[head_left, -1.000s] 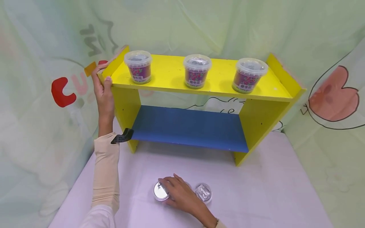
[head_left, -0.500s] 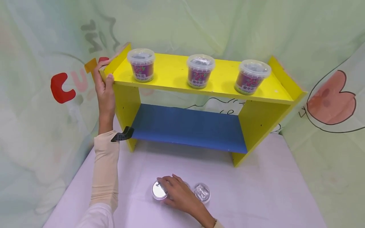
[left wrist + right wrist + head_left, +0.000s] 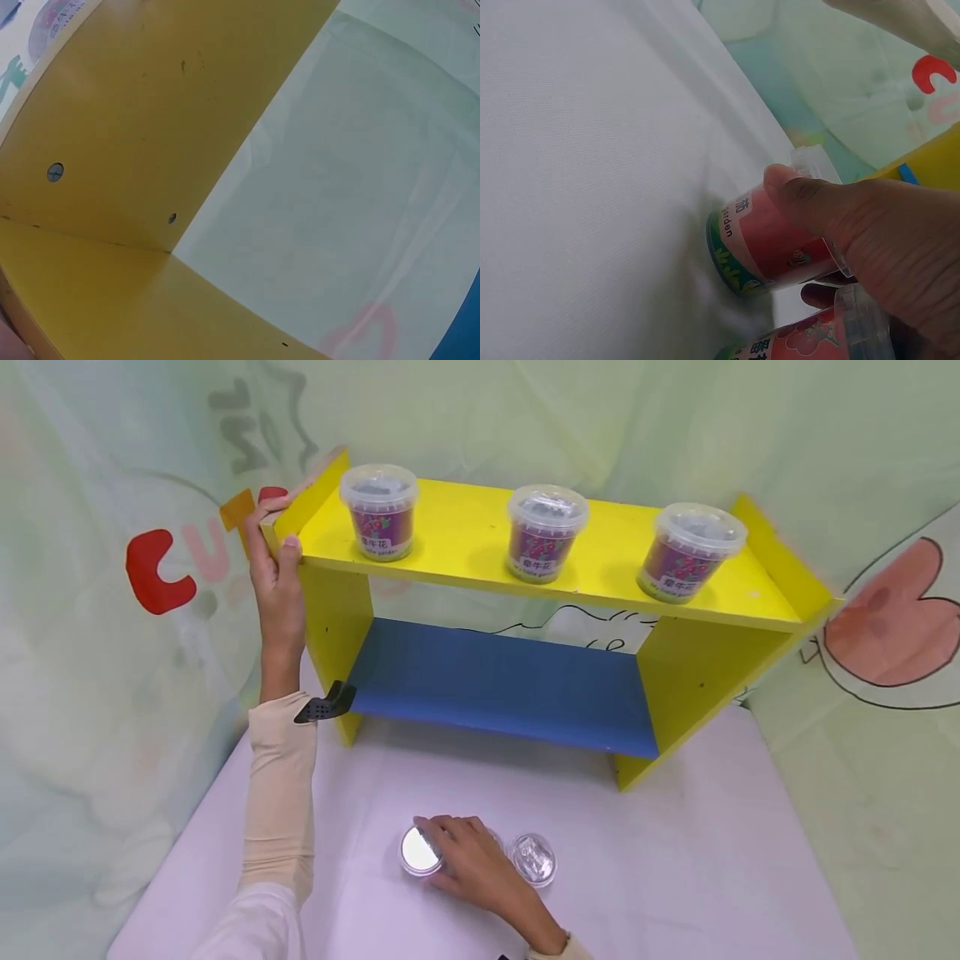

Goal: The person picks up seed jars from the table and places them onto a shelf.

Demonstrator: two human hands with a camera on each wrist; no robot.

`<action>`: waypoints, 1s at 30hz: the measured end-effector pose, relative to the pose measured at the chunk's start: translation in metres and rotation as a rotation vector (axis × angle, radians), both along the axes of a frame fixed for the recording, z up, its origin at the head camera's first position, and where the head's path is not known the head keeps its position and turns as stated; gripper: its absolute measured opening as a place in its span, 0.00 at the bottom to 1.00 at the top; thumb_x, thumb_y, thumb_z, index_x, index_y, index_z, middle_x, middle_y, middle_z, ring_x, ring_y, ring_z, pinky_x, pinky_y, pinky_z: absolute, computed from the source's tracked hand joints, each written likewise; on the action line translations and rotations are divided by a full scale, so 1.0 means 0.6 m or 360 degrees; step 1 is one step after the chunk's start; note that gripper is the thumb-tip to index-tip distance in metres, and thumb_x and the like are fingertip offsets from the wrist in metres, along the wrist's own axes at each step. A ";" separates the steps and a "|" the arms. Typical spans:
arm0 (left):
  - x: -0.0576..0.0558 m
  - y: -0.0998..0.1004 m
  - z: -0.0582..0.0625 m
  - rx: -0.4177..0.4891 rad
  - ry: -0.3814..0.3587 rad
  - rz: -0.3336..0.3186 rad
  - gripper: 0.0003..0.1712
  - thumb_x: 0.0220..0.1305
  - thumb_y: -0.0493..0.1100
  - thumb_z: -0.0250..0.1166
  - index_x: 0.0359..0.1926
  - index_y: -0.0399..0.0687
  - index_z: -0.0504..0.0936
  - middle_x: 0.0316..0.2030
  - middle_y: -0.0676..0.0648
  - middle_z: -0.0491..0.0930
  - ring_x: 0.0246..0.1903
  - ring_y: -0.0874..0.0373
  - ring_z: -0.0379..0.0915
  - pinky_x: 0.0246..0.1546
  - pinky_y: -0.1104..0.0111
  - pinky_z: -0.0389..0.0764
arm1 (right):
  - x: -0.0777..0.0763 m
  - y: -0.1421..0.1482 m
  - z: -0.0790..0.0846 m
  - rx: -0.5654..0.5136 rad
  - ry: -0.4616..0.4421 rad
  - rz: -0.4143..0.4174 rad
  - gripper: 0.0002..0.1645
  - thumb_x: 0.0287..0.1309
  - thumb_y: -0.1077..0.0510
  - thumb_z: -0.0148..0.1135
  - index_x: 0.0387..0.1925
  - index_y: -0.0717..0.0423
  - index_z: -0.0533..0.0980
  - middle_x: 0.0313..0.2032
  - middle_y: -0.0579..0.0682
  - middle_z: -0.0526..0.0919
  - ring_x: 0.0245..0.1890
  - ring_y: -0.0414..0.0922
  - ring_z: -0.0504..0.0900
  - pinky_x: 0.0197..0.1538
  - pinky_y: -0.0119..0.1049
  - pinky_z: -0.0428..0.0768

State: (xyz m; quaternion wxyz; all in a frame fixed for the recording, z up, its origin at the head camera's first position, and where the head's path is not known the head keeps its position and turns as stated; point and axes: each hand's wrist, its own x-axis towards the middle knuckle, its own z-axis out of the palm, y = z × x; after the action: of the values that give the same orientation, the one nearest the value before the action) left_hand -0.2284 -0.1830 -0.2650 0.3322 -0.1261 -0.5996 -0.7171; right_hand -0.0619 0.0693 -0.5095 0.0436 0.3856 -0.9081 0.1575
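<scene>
My left hand (image 3: 279, 585) grips the left end of the yellow shelf's top board (image 3: 465, 539), thumb at the front edge. On the white-covered table, my right hand (image 3: 472, 864) holds a clear-lidded plastic cup (image 3: 780, 240) with a red and green label. The thumb presses its side near the lid. A similar red-labelled cup (image 3: 817, 334) stands close beside it, mostly under the hand in the head view. To the hand's right is another lidded cup (image 3: 534, 860) with a silvery top.
Three purple-labelled cups stand on the top board: one at left (image 3: 381, 514), one in the middle (image 3: 546, 535) and one at right (image 3: 690, 553). Below them runs a blue lower shelf (image 3: 498, 685). A printed pale green curtain (image 3: 480, 410) hangs behind and at both sides.
The head view has shifted a little, so the shelf sits higher and slightly larger in it. Both hands keep their places on the shelf and the cup.
</scene>
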 end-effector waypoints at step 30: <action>-0.005 0.000 -0.005 -0.0010 0.0018 0.0020 0.22 0.65 0.35 0.46 0.60 0.50 0.67 0.56 0.49 0.68 0.40 0.56 0.68 0.43 0.74 0.75 | -0.003 0.003 0.016 -0.0113 -0.0029 0.0013 0.48 0.41 0.39 0.75 0.62 0.52 0.70 0.53 0.45 0.80 0.56 0.41 0.79 0.69 0.47 0.68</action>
State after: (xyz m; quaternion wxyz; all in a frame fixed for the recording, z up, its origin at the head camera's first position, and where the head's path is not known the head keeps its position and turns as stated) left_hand -0.2316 -0.1829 -0.2681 0.3398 -0.1274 -0.6006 -0.7124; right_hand -0.0640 0.0709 -0.5000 0.0482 0.3860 -0.9007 0.1933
